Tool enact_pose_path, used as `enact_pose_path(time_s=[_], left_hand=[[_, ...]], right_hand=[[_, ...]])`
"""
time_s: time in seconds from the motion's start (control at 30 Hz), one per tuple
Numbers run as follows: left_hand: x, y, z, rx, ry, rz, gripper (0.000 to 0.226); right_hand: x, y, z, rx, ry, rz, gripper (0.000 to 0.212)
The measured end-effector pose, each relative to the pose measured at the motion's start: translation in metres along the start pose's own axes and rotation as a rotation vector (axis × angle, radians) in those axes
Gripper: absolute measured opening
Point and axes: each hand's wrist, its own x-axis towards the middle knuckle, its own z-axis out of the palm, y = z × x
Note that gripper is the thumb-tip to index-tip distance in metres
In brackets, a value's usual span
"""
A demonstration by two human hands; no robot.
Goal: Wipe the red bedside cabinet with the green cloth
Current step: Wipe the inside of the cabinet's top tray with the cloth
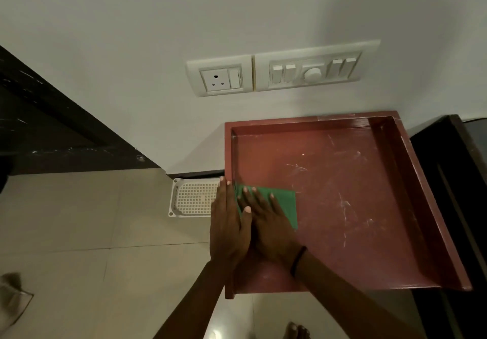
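The red bedside cabinet [355, 193] stands against the wall under a socket and switch plate [274, 71], its top a shallow tray with a raised rim on the left, back and right sides. The green cloth [283, 204] lies flat on the top near the left rim, about midway between back and front. Both hands are on that side: the right hand [268, 222] is spread open with palm down and fingers fanned out, pressing the cloth onto the surface, while the left hand [228, 222] lies flat just beside it, fingers extended along the left rim and its thumb touching the cloth's edge. Neither hand pinches or bunches the cloth; both are laid open. As for progress, the work looks to be at an early or middle stage: pale scuffs and streaks are plain across the centre and right of the top, and a dusty smear shows near the front edge by the right wrist, so most of the surface appears still to need wiping. Whether those marks are dirt or scratches in the paint cannot be told. The far corners, the right rim and the outer sides also look untouched. A white perforated tray [193, 197] sits on the floor just left of the cabinet.
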Motion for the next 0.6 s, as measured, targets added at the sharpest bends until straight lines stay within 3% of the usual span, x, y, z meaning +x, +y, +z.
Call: enact_pose_path(time_s=[0.13,0.23,0.33,0.43,0.6], left_hand=[[-0.001,0.003,-0.003,0.099,-0.030,-0.004,0.066],[-0.001,0.003,-0.004,0.153,-0.046,0.000,0.067],[-0.002,0.007,-0.003,0.279,-0.088,0.061,0.071],[-0.003,0.013,-0.002,0.379,-0.141,0.170,0.075],[0.002,0.023,0.005,0.341,-0.186,0.252,0.073]], right_hand=[[-0.091,-0.040,0.009,0.004,-0.120,-0.031,0.097],[-0.119,-0.051,0.008,-0.015,-0.180,0.012,0.095],[-0.108,-0.040,0.004,0.002,-0.137,0.029,0.093],[-0.079,-0.020,0.000,-0.020,-0.041,-0.007,0.072],[-0.008,0.036,-0.012,-0.012,0.000,0.081,0.066]])
